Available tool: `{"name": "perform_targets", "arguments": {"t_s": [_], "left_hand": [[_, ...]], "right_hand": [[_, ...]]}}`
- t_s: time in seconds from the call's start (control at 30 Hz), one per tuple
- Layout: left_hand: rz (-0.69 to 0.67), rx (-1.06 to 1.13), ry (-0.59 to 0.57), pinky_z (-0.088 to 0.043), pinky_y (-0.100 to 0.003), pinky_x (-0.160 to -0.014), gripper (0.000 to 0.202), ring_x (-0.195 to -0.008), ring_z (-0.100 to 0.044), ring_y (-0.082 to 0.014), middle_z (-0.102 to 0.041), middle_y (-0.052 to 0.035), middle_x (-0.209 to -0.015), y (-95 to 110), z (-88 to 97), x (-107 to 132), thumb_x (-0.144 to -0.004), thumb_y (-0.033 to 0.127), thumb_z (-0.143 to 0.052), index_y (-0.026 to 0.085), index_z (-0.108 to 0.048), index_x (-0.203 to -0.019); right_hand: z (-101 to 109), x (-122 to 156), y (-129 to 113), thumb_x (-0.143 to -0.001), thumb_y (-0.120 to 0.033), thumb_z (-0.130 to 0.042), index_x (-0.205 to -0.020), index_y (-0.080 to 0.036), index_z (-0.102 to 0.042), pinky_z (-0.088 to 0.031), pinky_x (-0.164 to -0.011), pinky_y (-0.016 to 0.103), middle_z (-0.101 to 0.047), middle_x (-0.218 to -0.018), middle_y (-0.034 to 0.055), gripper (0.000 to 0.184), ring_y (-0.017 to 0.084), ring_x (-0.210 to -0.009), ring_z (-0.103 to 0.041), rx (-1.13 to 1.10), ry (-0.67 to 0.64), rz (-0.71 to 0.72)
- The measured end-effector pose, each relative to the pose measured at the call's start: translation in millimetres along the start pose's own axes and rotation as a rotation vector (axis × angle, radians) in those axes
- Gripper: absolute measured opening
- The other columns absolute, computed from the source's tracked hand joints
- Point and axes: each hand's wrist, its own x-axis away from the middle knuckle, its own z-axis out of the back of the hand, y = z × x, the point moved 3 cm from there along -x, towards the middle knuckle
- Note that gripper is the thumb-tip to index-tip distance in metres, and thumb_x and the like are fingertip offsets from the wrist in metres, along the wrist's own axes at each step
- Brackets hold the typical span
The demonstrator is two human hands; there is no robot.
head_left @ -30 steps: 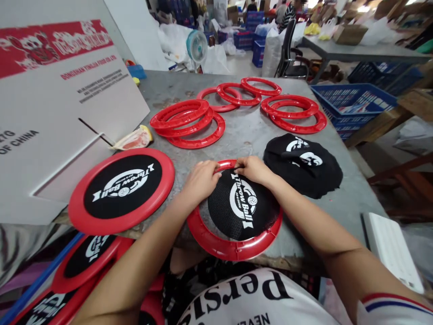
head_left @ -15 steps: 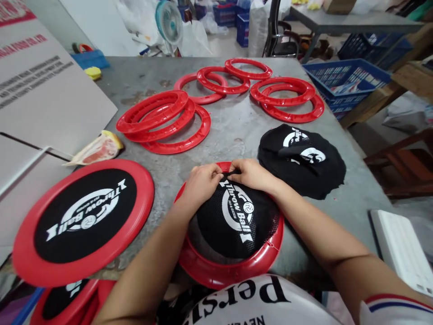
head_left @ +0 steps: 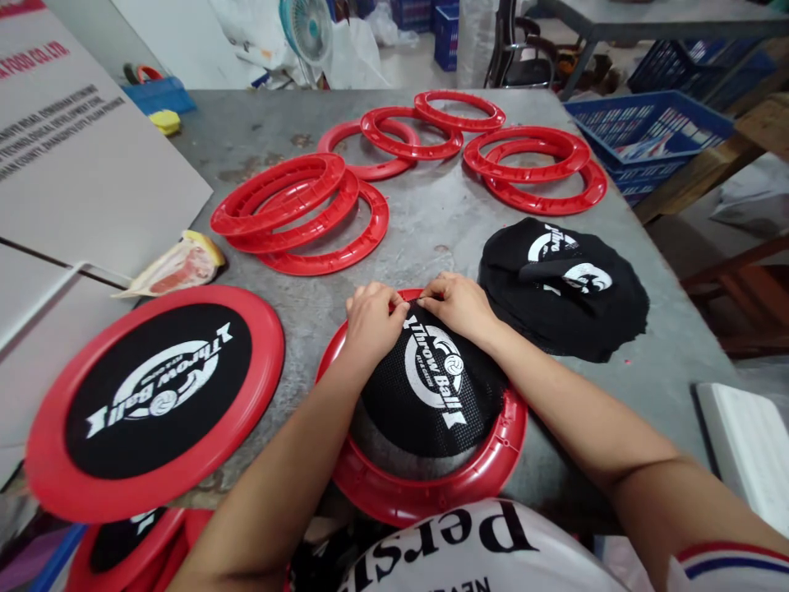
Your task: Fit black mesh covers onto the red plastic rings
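In front of me lies a red plastic ring with a round black mesh cloth printed "Throw Ball" laid over it. My left hand pinches the cloth's far edge at the ring's top rim. Close beside it, my right hand pinches the same edge, fingertips against the rim. Near the body, the cloth's edge falls short of the ring, leaving a gap where the table shows. A pile of black mesh cloths sits to the right, the top one folded over. On the left rests an assembled red-rimmed disc.
Several loose red rings overlap toward the back of the grey table. A pomelo piece lies by a white carton on the left. Blue crates stand beyond the right edge, and a white box sits near right.
Both hands stay at the far rim, and their fingertips have come down closer onto the cloth's edge. The view has shifted slightly.
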Motion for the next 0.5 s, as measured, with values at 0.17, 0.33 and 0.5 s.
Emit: {"name": "perform_targets", "arguments": {"t_s": [0.17, 0.33, 0.5], "left_hand": [[0.006, -0.007, -0.003, -0.038, -0.043, -0.096, 0.019, -0.109, -0.055, -0.0269, -0.069, -0.006, -0.101, -0.1, -3.5, -4.0, -0.095, 0.032, -0.053, 0.021, -0.06, -0.081], [0.014, -0.031, 0.021, -0.038, -0.043, -0.092, 0.022, -0.106, -0.055, -0.0275, -0.069, -0.0058, -0.098, 2.2, -5.3, -3.9, -0.095, 0.032, -0.051, 0.021, -0.057, -0.077], [0.023, -0.061, 0.034, -0.037, -0.042, -0.09, 0.022, -0.105, -0.055, -0.0272, -0.069, -0.0056, -0.098, 3.7, -6.1, -3.9, -0.093, 0.032, -0.054, 0.021, -0.056, -0.075]], "right_hand": [[-3.7, -3.5, 4.5, -0.088, -0.03, -0.069, -0.093, -0.023, -0.074, -0.035, -0.067, 0.026, -0.072, -0.096, 0.0, 0.01, 0.016, -0.087, -0.061, -0.069, 0.031, -0.042], [-5.9, -4.4, 6.0, -0.09, -0.039, -0.066, -0.087, -0.022, -0.074, -0.033, -0.064, 0.027, -0.073, -0.092, 0.0003, 0.019, 0.015, -0.081, -0.06, -0.071, 0.042, -0.04], [-5.1, -3.8, 1.7, -0.093, -0.04, -0.063, -0.085, -0.022, -0.073, -0.029, -0.062, 0.028, -0.072, -0.093, 0.0007, 0.022, 0.016, -0.08, -0.058, -0.011, 0.011, -0.029]]}}
